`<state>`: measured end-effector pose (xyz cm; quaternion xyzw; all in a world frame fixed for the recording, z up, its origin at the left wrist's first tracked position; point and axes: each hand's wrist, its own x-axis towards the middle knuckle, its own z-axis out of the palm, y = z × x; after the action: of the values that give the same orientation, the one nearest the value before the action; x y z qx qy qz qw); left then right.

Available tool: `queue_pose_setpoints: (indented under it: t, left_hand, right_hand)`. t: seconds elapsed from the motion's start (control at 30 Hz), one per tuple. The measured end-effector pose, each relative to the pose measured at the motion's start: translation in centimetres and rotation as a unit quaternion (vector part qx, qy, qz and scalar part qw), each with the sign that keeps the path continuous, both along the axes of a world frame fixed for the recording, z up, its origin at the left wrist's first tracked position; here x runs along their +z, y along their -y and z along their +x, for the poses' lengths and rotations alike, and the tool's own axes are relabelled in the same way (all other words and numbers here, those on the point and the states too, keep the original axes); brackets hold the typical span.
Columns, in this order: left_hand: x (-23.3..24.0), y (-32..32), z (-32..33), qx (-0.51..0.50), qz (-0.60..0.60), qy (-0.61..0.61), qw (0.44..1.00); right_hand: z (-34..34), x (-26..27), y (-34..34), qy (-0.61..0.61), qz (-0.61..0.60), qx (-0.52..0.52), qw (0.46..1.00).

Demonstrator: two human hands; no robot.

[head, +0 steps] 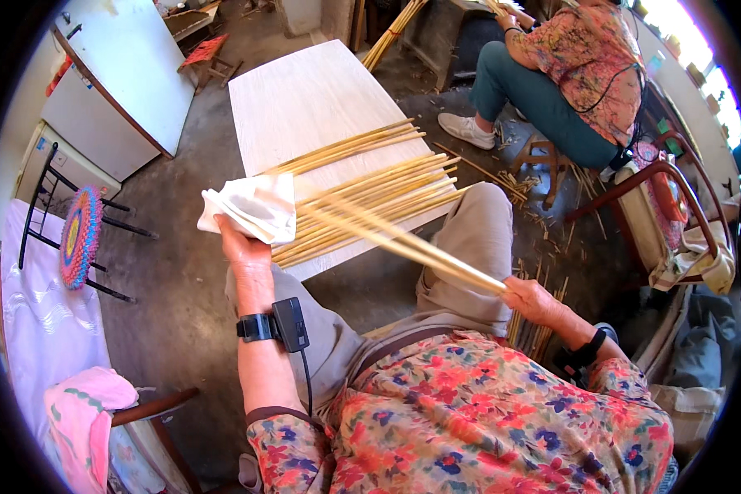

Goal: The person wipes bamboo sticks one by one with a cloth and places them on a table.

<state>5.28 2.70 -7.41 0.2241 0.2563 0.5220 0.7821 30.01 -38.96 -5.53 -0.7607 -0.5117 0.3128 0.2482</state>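
My left hand [245, 248] grips a folded white cloth [256, 207] at the near left corner of a pale wood-grain table [315, 99]. In my right hand [534, 301], beside my right knee, are the ends of what look like two thin peeled sticks [419, 244]. They slant up and left toward the cloth, blurred by motion; whether their far ends touch it cannot be told. Behind them, a row of similar straight yellowish sticks [376, 191] lies across the table's near part. A smaller group of sticks [352, 146] lies just beyond, its left ends hidden by the cloth.
At upper right a seated person [574, 80] handles sticks beside a low wooden stool [540, 160]. Stick scraps [521, 183] litter the floor there. A tied stick bundle [395, 34] leans beyond the table. To the left stands a metal-framed chair [49, 204] with a round crocheted cover.
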Motion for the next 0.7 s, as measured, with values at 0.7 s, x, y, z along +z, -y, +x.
queue_pose_setpoints:
  t: [0.7]
  left_hand:
    - [-1.0,9.8,6.5,-0.159,-0.020,0.037,0.986]
  right_hand:
    - [-6.3,0.4,-14.5,-0.426,-0.109,-0.004,0.898]
